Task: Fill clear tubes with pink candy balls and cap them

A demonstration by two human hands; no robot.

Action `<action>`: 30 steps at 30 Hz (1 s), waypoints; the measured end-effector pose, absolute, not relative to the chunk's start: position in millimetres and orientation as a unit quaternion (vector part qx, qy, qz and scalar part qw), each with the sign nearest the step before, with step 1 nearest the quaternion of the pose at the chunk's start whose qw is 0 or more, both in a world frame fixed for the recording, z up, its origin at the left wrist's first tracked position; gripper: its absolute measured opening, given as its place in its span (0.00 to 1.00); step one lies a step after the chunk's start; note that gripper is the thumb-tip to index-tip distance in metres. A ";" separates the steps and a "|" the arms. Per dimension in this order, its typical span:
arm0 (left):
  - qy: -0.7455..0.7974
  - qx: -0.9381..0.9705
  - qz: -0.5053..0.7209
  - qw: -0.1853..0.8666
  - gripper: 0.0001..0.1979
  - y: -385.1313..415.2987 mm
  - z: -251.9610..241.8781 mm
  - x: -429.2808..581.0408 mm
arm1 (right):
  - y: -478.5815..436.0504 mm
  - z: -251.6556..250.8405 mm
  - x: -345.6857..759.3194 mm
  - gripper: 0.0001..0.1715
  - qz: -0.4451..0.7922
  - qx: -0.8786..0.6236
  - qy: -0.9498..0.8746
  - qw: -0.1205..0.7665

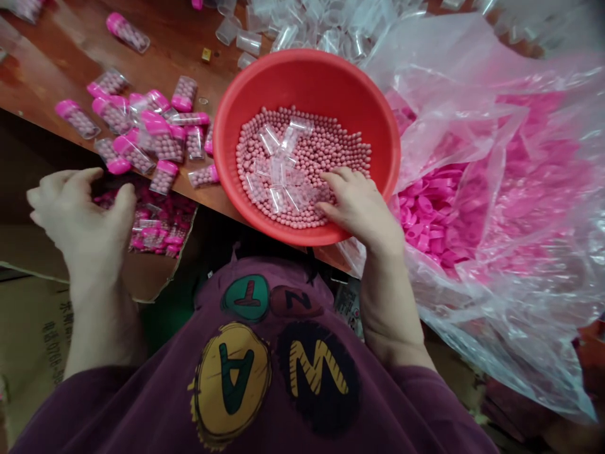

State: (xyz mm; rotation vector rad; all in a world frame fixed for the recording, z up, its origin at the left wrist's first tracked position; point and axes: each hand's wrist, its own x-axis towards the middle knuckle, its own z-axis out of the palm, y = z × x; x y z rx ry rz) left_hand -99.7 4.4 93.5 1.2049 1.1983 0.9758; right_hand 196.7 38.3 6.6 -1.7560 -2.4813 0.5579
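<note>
A red bowl (307,75) holds many small pink beads (340,148), with several clear tubes (278,173) lying on them. My right hand (354,205) reaches over the bowl's right rim, its thumb and fingers apart at the beads; nothing shows between them. To the left, my left hand (85,214) hovers above an open box, its fingers spread and holding nothing. Just beyond it, a heap of bead-filled tubes with pink caps (163,142) lies on the wooden table (174,38). More filled tubes (155,230) lie in the box.
Empty clear tubes (302,22) are piled behind the bowl. A plastic bag (529,252) with loose pink caps (432,214) spreads over the right side. A small yellow block (207,55) sits at the back left. The box (182,268) stands below the table's front edge.
</note>
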 end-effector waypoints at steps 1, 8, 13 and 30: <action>0.510 0.523 0.408 0.547 0.20 8.3 89.9 -85.5 | 39.0 5.3 190.2 0.24 0.169 -0.566 -0.807 -0.018; 0.503 0.615 0.370 0.482 0.20 28.4 47.3 -6.3 | 34.9 6.1 197.4 0.13 0.277 -0.567 -0.737 0.240; 0.502 0.712 0.304 0.386 0.16 19.1 18.4 15.1 | 20.6 -4.4 201.1 0.21 0.340 -0.570 -0.609 0.434; 0.393 0.893 0.007 0.218 0.16 98.6 -40.4 80.8 | -57.5 3.8 342.9 0.15 -0.002 -0.773 -0.521 0.362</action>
